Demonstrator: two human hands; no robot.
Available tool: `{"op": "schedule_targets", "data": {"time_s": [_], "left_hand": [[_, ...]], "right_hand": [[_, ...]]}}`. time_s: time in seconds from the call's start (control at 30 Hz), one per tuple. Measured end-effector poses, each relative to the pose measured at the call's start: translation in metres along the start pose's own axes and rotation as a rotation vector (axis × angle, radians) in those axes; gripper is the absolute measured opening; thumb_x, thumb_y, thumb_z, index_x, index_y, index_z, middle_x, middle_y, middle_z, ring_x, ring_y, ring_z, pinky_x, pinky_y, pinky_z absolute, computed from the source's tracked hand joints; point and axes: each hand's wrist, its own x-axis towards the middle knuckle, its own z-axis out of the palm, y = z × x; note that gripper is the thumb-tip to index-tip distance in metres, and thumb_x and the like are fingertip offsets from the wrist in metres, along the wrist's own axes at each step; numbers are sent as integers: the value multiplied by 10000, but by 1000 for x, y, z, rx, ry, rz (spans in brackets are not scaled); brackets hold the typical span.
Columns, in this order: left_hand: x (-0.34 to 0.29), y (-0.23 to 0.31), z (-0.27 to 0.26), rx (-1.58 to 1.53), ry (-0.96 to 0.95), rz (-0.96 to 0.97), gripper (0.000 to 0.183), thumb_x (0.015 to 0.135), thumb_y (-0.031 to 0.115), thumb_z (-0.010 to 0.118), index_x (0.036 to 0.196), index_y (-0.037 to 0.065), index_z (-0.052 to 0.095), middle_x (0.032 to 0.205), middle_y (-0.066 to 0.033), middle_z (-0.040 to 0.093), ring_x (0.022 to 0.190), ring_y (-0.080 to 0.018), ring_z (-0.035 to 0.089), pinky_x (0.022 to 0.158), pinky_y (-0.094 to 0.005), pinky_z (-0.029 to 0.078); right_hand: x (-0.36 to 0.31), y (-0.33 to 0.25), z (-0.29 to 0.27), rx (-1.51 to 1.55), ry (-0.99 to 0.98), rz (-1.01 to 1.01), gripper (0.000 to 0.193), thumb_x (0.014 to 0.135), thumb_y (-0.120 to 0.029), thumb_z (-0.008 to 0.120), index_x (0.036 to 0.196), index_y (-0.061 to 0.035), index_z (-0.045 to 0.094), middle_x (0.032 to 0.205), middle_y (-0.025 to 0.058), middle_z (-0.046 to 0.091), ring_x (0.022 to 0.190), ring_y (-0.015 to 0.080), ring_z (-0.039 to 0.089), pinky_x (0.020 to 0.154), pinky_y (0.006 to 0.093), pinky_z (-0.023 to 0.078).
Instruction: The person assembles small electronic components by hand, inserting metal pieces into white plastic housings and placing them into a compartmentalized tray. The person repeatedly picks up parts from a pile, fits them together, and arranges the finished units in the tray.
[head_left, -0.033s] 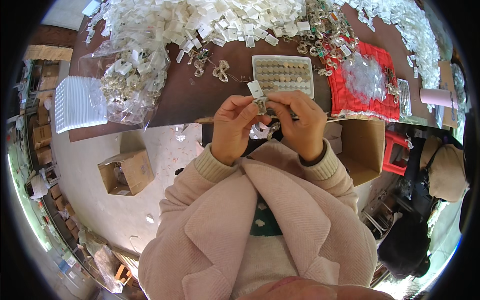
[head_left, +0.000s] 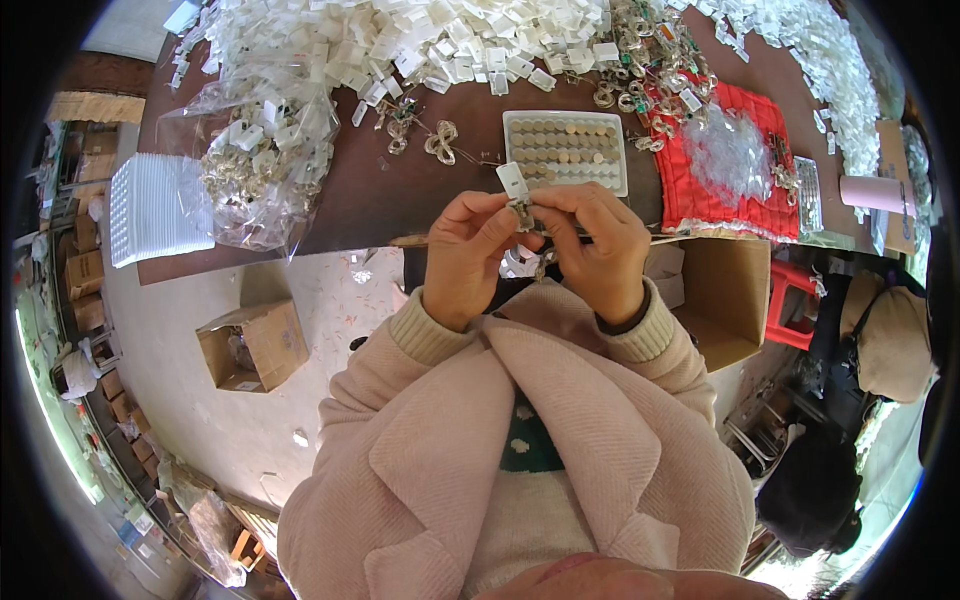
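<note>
Both my hands are together over the near table edge. Held between them is a small white plastic battery case [head_left: 512,180] with its flap standing up. The thumb and fingers of my left hand [head_left: 465,255] pinch its lower part. My right hand [head_left: 603,245] closes its thumb and index finger on the case's right side. A coil of thin clear wire [head_left: 545,265] hangs below my fingers; what it joins to is partly hidden. Just beyond the hands lies a white tray [head_left: 622,150] with rows of round button cells [head_left: 585,157].
White cases [head_left: 430,40] pile along the back. Bundled wire lights [head_left: 440,142] lie nearer. At left are a clear bag [head_left: 265,170] of cases and stacked trays [head_left: 160,205]. A red cloth [head_left: 690,190] at right holds clear plastic pieces [head_left: 725,150]. Cardboard boxes [head_left: 275,345] stand below.
My right fingertips have shifted slightly left against the case, and its raised flap has moved a little. My left hand stays in place.
</note>
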Motion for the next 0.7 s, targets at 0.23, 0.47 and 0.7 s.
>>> {"op": "schedule_targets", "data": {"time_s": [0.23,0.47,0.7], "left_hand": [[-4,4,-7,-99,-23,-102,131,965,32,633,1095,30,653,1022,-105,714,826,-208,713,735,-340,602],[-8,1,-10,-127,-17,-26,113,993,54,591,1098,53,634,1071,-93,708,989,-188,684,864,-341,560],[-9,8,-4,-173,-97,-66,89,958,51,644,1046,41,651,1031,-120,716,861,-182,683,735,-315,569]], "right_hand": [[7,-8,-5,-51,-123,-74,201,760,5,729,948,-65,715,874,58,704,754,269,646,707,355,497],[-1,-9,-4,-63,-134,-222,262,770,-53,750,1032,-52,728,995,90,685,840,284,655,740,373,500],[-6,-11,-1,278,-62,-8,230,874,-61,706,1098,-11,713,1039,107,693,887,213,661,751,318,517]]}}
